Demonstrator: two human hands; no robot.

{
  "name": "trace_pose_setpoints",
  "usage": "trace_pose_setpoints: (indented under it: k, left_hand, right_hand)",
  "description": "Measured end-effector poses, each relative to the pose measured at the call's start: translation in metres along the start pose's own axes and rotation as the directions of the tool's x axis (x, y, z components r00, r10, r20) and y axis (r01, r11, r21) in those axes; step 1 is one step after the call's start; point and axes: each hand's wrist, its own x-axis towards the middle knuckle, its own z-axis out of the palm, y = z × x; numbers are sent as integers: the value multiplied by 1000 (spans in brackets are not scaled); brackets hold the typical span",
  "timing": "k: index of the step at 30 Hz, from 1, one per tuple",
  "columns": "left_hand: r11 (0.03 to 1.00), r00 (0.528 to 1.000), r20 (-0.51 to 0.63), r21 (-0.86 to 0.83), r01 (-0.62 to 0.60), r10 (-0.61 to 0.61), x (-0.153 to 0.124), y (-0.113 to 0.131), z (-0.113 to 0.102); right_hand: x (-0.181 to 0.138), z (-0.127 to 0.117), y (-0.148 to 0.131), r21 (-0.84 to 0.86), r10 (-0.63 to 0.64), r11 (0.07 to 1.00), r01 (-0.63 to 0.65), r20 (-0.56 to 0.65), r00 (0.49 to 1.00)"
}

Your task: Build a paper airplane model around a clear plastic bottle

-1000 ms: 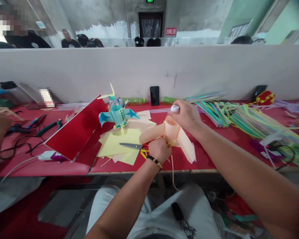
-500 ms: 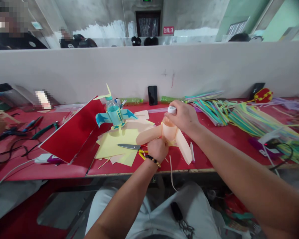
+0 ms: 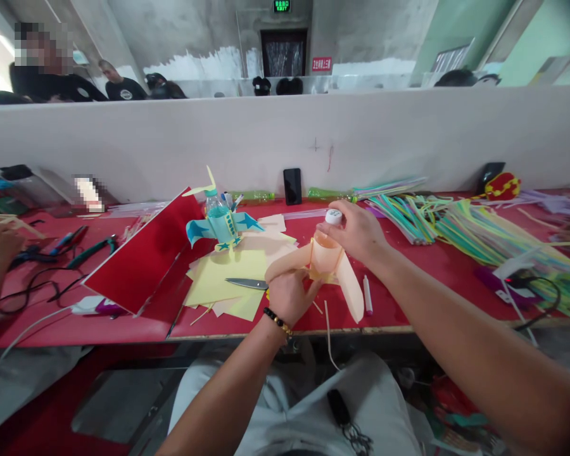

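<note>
Head view shows the peach paper-wrapped bottle (image 3: 327,254) held up over the red bench (image 3: 394,307), just right of the yellow paper sheets (image 3: 218,285), with its two paper wings spread. My right hand (image 3: 356,231) has a narrow grip around the white bottle cap (image 3: 333,216), pressing down from above. What has changed is my left hand (image 3: 289,297): it has left the wing joint and slid left and nearer to me, its wrist turned. Its fingers (image 3: 308,292) now rise against the left paper wing (image 3: 289,261), though I cannot tell whether they are pinching it. The kitchen knife (image 3: 246,284) lies on the yellow sheets, just left of that hand. Farther left stands a finished blue paper bottle plane (image 3: 221,221), and a bundle of coloured paper strips (image 3: 475,231) spreads across the right.
</note>
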Motion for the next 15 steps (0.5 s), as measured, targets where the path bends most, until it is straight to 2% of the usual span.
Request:
trace_pose_setpoints:
  k: [4,9,11,15]
  left_hand:
    - [995,985,-168,-94,15,-31,-8,-21,-20]
    - [981,913,-382,-175,83,-146,-2,-58,-32]
    - [966,904,-383,-238,104,-192,2,-70,-31]
    - [931,935,-274,-342,125,-226,5,-82,-27]
  right_hand:
    - [-8,1,10,103,-5,995,4,5,1000]
    - [-10,3,23,314,19,949,-39,66,998]
    - [-7,5,29,381,36,922,-62,75,997]
    - [-1,9,36,464,22,884,-62,92,996]
